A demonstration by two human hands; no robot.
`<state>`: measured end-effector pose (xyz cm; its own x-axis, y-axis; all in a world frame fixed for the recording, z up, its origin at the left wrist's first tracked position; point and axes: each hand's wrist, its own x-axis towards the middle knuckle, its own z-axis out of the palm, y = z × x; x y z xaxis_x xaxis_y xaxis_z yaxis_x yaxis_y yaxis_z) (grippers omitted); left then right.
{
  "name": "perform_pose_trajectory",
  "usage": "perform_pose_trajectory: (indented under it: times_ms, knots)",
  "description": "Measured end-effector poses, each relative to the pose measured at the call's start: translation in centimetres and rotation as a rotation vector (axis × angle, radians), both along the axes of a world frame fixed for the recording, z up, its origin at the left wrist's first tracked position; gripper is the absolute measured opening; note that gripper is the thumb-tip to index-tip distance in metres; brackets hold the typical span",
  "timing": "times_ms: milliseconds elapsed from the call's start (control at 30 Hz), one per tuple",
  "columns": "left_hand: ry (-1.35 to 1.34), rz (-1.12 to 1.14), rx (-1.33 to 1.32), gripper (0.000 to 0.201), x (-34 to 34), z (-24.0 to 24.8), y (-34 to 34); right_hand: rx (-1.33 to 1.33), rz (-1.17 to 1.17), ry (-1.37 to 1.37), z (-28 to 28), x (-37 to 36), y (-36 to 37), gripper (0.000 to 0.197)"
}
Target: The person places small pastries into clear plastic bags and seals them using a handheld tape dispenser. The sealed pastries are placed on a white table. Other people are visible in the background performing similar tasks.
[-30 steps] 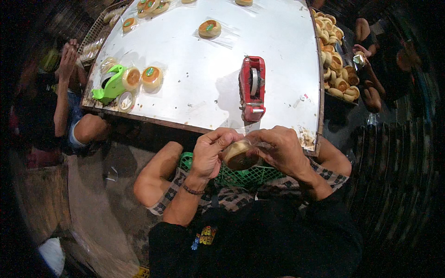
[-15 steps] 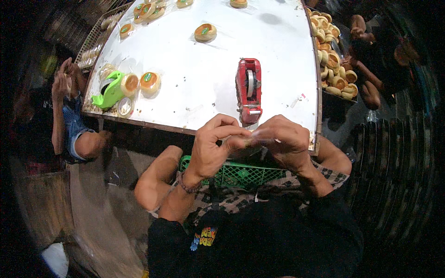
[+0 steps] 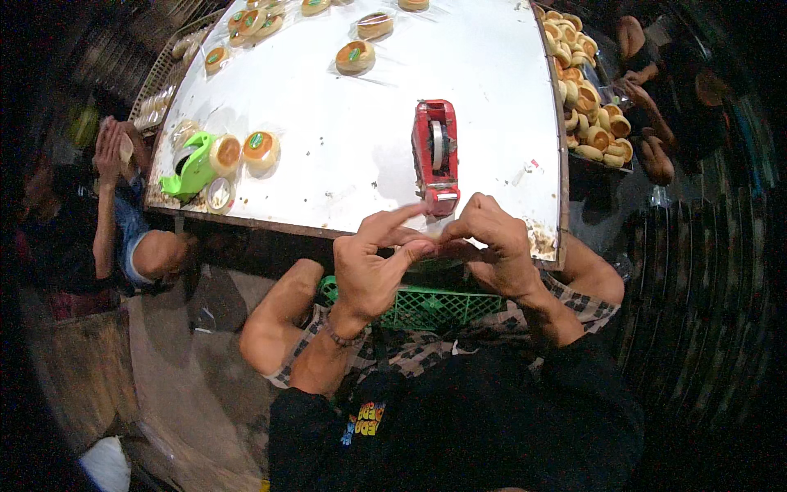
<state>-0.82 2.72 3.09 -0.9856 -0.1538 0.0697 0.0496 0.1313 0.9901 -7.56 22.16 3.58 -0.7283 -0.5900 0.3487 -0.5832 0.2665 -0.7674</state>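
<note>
Both my hands meet at the table's near edge, just in front of a red tape dispenser (image 3: 423, 156). My left hand (image 3: 369, 266) is closed in a pinch, thumb against fingers, with its forefinger reaching toward the dispenser's front end. Opposite it, my right hand (image 3: 500, 250) also pinches, its fingertips close to the left ones. Something pale and thin shows between them, but fingers and blur hide what it is. The dispenser stands on the white table (image 3: 344, 139) with a tape roll (image 3: 438, 148) in it. Below the hands, a green plastic crate (image 3: 443, 309) sits by my lap.
Wrapped round buns (image 3: 355, 57) lie farther up the table. At the left edge are a green tape dispenser (image 3: 195, 170), two buns and a loose tape roll (image 3: 220, 193). Unwrapped buns (image 3: 586, 98) fill a tray on the right. Co-workers sit on both sides.
Another wrapped bun has appeared at the far middle of the table. My right hand has lifted slightly and its fingers have spread from the knuckles. The left co-worker's hands have come together.
</note>
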Motion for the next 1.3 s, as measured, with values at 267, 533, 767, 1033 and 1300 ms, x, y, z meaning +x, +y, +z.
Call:
perform_pose_trajectory:
  times_ms: [267,533,767,1033,1300]
  knots:
    - [0.411,-0.057,-0.495,0.022,-0.5,-0.5,-0.5,0.054,-0.06,0.093,-1.0,0.5,0.3,0.041]
    - [-0.012,-0.02,0.053,0.025,-2.9,-0.4,1.4,-0.171,-0.223,-0.284,-0.5,-0.5,0.5,0.026]
    - [-0.004,-0.002,0.148,0.031,-3.9,0.6,2.1,-0.036,-0.249,0.039,-0.8,-1.7,1.2,0.03]
    - [0.591,-0.009,-0.619,0.023,-5.4,-3.5,1.6,-0.085,-0.324,0.308,-4.8,-2.6,1.8,0.027]
    - [0.296,-0.002,-0.343,0.014,-2.3,-5.5,3.0,-0.183,-0.406,-0.467,-5.2,-0.2,3.8,0.043]
